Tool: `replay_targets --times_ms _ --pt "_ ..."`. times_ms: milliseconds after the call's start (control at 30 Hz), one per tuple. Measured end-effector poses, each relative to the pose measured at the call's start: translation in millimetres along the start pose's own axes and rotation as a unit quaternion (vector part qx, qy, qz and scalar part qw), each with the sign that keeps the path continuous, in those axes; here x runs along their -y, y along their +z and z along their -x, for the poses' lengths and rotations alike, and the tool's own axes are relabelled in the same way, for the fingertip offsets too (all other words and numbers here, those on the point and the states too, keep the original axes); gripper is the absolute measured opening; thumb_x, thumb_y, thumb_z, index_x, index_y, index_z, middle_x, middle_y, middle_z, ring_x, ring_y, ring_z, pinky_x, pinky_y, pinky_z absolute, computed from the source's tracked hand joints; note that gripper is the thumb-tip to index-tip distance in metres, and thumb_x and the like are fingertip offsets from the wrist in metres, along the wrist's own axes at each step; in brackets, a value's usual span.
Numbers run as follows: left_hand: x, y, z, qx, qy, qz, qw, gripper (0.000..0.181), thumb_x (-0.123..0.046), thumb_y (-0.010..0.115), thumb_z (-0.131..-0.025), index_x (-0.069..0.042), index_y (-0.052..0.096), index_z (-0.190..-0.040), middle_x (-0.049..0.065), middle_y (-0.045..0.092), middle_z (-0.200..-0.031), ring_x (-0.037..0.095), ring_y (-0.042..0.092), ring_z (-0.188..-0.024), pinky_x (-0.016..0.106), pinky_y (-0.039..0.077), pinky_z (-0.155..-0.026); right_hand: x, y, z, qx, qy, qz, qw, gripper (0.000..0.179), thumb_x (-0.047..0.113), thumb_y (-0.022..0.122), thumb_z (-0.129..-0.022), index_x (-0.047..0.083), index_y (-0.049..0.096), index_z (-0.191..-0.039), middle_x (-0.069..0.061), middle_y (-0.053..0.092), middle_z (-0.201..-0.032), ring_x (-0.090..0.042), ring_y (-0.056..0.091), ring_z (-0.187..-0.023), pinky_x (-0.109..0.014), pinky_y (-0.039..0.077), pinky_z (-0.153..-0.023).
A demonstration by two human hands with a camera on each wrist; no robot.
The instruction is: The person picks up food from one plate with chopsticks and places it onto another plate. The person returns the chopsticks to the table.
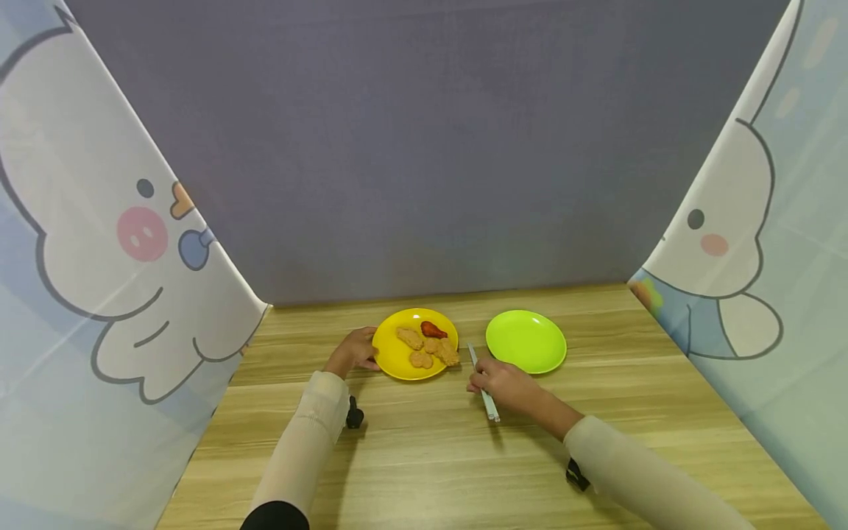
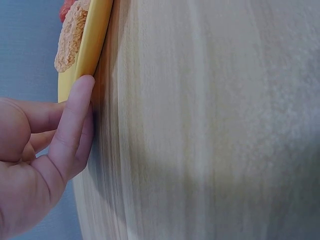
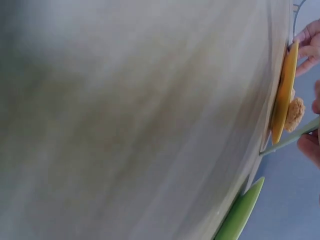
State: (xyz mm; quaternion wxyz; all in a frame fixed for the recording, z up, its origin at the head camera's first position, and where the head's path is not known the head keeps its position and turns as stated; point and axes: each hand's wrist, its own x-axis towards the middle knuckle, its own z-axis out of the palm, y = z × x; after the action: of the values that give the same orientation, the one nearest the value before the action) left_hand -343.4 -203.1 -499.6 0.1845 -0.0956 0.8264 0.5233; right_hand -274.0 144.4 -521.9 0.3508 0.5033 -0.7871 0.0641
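A yellow plate [image 1: 391, 357] stands on the table with a red-brown drumstick [image 1: 433, 330] and several golden fried pieces [image 1: 410, 338] on it. At its left rim my left hand [image 1: 358, 347] pinches the edge; in the left wrist view a fingertip [image 2: 86, 82] presses against the rim. My right hand [image 1: 506, 383] holds a pair of pale chopsticks [image 1: 489, 403] between the two plates. Their far ends point away from me, just right of the yellow plate, and look close to the tabletop in the right wrist view. Some right-hand fingers are cut off there.
A bright green plate [image 1: 525, 341] lies to the right of the yellow one, just beyond my right hand, with nothing on it. The wooden table [image 1: 411, 456] ends at a grey backdrop [image 1: 437, 162]. Cartoon-printed cloth walls [image 1: 79, 221] flank both sides.
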Motion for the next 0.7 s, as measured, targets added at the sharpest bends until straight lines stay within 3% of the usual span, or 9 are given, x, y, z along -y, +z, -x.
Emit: replay_targets --times_ms 300,700 --pt "-1.4 -0.5 2.6 0.004 -0.008 -0.006 0.9999 0.069 0.007 0.056 -0.085 -0.017 0.037 -0.147 0.021 0.058 -0.117 0.020 0.067 -0.072 0.035 0.063 -0.067 13.5 -4.2 7.4 0.104 0.036 0.030 0.9935 0.007 0.013 0.073 -0.079 0.017 0.068 -0.082 -0.001 0.060 -0.087 -0.012 0.056 -0.076 -0.022 0.053 -0.062" --pt "-2.1 0.2 1.7 0.000 -0.006 -0.003 1.0000 0.070 0.010 0.056 -0.085 -0.016 0.037 -0.147 0.024 0.057 -0.118 0.021 0.066 -0.073 0.038 0.063 -0.068 24.1 -3.5 8.2 0.146 0.046 0.017 0.9881 0.009 0.009 0.072 -0.079 0.015 0.069 -0.084 -0.001 0.059 -0.088 -0.011 0.056 -0.075 -0.023 0.053 -0.062"
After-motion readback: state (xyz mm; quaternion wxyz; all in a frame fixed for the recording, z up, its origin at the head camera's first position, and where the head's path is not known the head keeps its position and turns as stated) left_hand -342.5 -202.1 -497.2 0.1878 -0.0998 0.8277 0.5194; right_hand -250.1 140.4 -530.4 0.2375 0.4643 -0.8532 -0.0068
